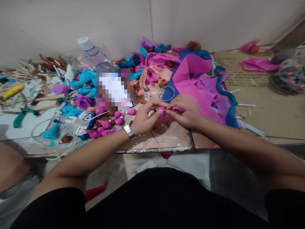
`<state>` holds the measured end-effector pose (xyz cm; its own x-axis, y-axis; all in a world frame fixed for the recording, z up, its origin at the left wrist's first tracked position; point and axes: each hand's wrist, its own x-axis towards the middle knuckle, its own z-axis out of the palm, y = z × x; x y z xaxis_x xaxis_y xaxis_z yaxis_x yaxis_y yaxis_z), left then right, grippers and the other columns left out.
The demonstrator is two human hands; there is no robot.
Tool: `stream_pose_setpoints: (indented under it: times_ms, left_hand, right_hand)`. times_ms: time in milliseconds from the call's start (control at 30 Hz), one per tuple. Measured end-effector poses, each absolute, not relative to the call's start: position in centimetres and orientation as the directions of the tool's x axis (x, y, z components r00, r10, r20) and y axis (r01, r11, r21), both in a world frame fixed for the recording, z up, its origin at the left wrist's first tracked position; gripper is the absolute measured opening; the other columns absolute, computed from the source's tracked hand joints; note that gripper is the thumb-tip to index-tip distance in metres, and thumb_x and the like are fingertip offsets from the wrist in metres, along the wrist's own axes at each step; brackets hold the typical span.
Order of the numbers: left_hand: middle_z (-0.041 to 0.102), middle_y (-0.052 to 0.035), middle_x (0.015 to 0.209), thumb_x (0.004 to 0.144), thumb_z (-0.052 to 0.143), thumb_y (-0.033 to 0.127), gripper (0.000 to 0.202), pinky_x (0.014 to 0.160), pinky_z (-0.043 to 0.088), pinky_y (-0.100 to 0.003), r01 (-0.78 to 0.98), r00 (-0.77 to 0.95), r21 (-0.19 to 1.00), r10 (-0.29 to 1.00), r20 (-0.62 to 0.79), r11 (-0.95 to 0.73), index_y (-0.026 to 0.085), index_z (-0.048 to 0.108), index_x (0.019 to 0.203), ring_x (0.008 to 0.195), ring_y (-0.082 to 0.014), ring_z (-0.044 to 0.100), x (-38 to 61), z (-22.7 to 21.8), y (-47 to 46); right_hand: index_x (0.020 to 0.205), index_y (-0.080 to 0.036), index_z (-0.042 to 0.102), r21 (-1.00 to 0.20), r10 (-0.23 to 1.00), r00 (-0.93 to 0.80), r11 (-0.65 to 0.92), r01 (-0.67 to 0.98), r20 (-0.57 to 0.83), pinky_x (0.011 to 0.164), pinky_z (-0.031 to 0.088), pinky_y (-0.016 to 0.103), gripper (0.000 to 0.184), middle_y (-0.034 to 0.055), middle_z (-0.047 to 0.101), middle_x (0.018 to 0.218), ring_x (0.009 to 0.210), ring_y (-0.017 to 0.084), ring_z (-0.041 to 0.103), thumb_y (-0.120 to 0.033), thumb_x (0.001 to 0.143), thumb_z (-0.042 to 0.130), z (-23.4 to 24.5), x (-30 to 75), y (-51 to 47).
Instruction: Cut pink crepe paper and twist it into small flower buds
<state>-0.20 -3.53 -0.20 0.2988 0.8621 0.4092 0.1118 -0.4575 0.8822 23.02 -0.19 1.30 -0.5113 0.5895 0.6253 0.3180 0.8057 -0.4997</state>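
Observation:
My left hand (pixel 148 118) and my right hand (pixel 187 111) meet over the table's near part. Between their fingertips is a small bunch of crumpled pink crepe paper (pixel 163 114), pinched from both sides. Part of the paper is hidden by my fingers. Just beyond my hands lie a roll of clear tape (pixel 166 93) and a pair of small scissors or snips (pixel 148 92). Left of my left wrist sit several small wrapped pink paper balls (pixel 119 118). A wide sheet of pink crepe paper (pixel 194 86) spreads beyond my right hand.
A clear bottle with a white cap (pixel 96 55) stands at the back. A blurred-out phone (pixel 114 90) leans among coloured paper scraps. A white cable (pixel 35 127), green-handled pliers (pixel 20 119) and wooden sticks (pixel 26 70) lie left. Brown cardboard (pixel 269 105) covers the right side.

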Motion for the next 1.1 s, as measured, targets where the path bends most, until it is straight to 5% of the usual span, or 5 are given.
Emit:
stream_pose_setpoints:
  times_ms: [500,1100]
  left_hand:
    - [0.079,-0.0105,0.122,0.111,0.056,0.037,0.027,0.101,0.061,-0.038,0.358,0.401,0.669,0.754,0.520,-0.651,0.021,0.070,0.127,0.111,-0.0220,0.076,-0.30,0.50,-4.03]
    - [0.079,-0.0104,0.122,0.112,0.056,0.034,0.024,0.100,0.060,-0.035,0.354,0.424,0.648,0.733,0.531,-0.674,0.020,0.069,0.127,0.113,-0.0213,0.076,-0.28,0.71,-4.00]
  right_hand:
    - [0.087,-0.024,0.074,-0.506,0.591,-0.524,0.804,0.314,0.613,0.087,0.048,0.046,0.031,0.0047,0.079,0.087,0.087,0.025,0.069,-0.050,0.104,0.070,1.32,23.00,-0.30]
    - [0.090,-0.024,0.072,-0.482,0.580,-0.513,0.813,0.326,0.632,0.086,0.048,0.044,0.025,0.0040,0.077,0.088,0.087,0.025,0.069,-0.044,0.104,0.071,1.21,23.15,-0.39]
